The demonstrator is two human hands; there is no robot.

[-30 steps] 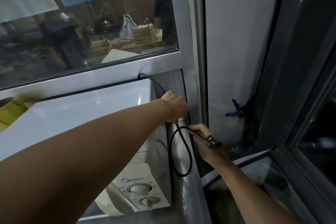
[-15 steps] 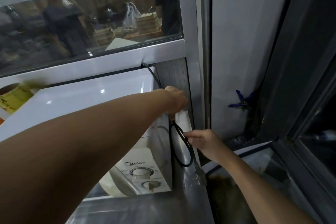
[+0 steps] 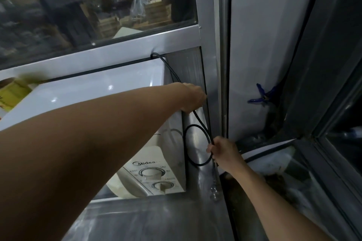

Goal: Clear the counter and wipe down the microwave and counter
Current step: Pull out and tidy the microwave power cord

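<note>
A white Midea microwave (image 3: 94,92) stands on the steel counter (image 3: 148,219), pushed against the window frame. Its black power cord (image 3: 197,164) comes out from behind the top right corner and hangs in a loop beside the microwave's right side. My left hand (image 3: 193,97) reaches across the microwave top and is closed on the cord near that corner. Lower down, my right hand (image 3: 223,151) grips the cord where the loop closes. The plug (image 3: 214,194) dangles below this hand, just above the counter edge.
A yellow roll (image 3: 11,92) sits at the microwave's far left. A window with a grey frame (image 3: 137,45) runs behind. To the right are a white panel with a blue clip (image 3: 262,96) and a dark glass-fronted unit (image 3: 333,103).
My right hand has slid along the cord, letting the plug drop from my fingers to hang below. The loop has shifted closer to the microwave. My left hand keeps its grip.
</note>
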